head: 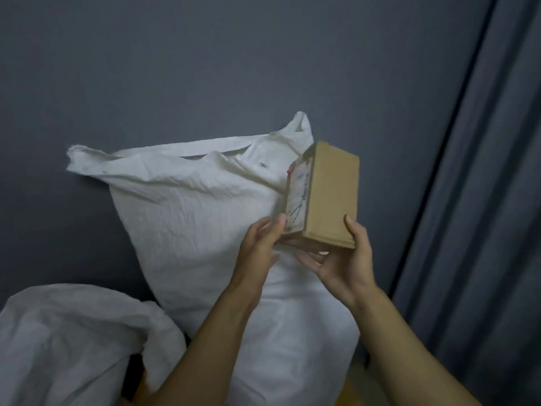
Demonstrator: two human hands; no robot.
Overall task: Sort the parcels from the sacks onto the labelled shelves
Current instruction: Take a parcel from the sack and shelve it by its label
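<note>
Parcel (330,194), a small brown cardboard box, is being held up in 2 hands, clear of any surface, in front of the upper right corner of a white sack (205,215). It is standing on end, nearly upright. The left hand (260,244) is pinching its lower left edge, with the thumb lying on the face that is carrying a white label (298,197); the handwriting there is too blurred to read. The other left fingers are going behind the parcel and are mostly hidden. The right hand (345,259) is gripping the lower right corner, thumb pressing on the plain brown face and fingers curling underneath. The sack is leaning against a grey wall (175,68), full and creased, its top crumpled. A 2nd sack (73,332) is lying at the lower left, just beside the 1st. A grey curtain (483,200) is hanging at the right
</note>
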